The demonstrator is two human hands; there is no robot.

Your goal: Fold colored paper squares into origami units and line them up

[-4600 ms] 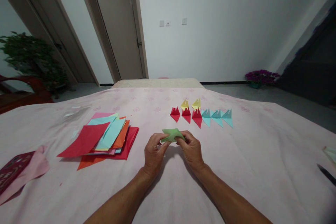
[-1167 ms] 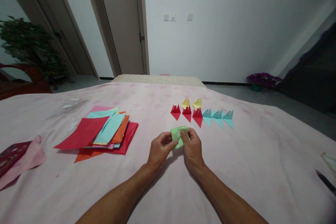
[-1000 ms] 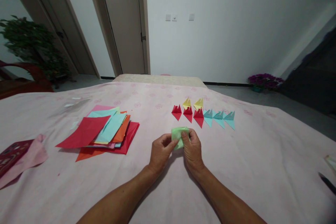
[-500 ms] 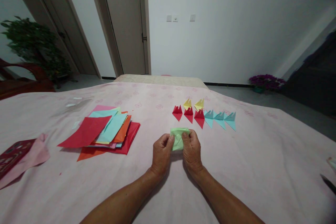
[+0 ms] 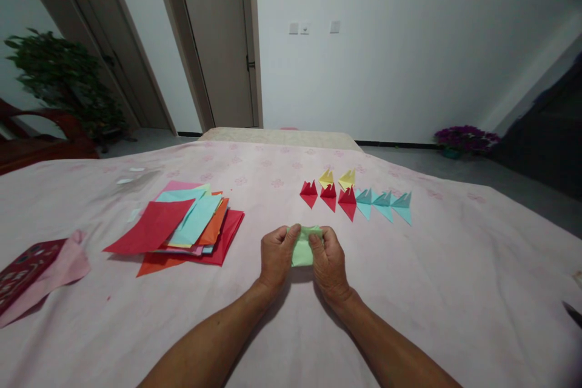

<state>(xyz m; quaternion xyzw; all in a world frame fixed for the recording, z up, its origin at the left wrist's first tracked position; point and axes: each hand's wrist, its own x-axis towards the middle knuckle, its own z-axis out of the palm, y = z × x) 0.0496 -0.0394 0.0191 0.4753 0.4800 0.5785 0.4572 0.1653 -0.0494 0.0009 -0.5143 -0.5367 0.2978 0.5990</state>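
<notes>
A small folded piece of light green paper (image 5: 302, 250) is held between my two hands, a little above the tablecloth. My left hand (image 5: 276, 257) pinches its left side, thumb on top near the upper corner. On the right side my right hand (image 5: 330, 262) grips it, the thumb pressing on its face. The fingers behind the paper are hidden. Beyond my hands stand folded paper cranes: several in red (image 5: 347, 201), yellow (image 5: 347, 179) and light blue (image 5: 382, 203), grouped in rows.
To the left lies a loose stack of coloured paper sheets (image 5: 157, 227). A dark red packet (image 5: 27, 270) with pink paper (image 5: 68, 264) is at the far left. A dark pointed object (image 5: 571, 313) shows at the right edge. A pink tablecloth (image 5: 431, 303) covers the table.
My hands have shifted slightly left with the green paper. My left thumb has moved up toward its top edge, and the right thumb sits a little lower.
</notes>
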